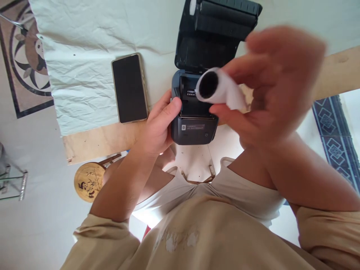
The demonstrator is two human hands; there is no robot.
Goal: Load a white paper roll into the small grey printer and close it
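A small dark label printer point(194, 131) sits near the table's front edge, its lid point(216, 33) swung up and back. My left hand point(161, 122) grips the printer's left side, thumb on the rim of the compartment. Between the thumb and fingers of my right hand point(270, 82) is a white paper roll point(222, 90) with a dark hollow core, its core end facing left. The roll is tilted and held above the right part of the open compartment, partly covering it. My right hand is somewhat blurred.
A phone point(129, 88) with a dark screen lies left of the printer on a pale wrinkled cloth point(78, 67). The wooden table edge point(95, 140) shows in front. Below it stands a round stool point(89, 181) with a panda picture.
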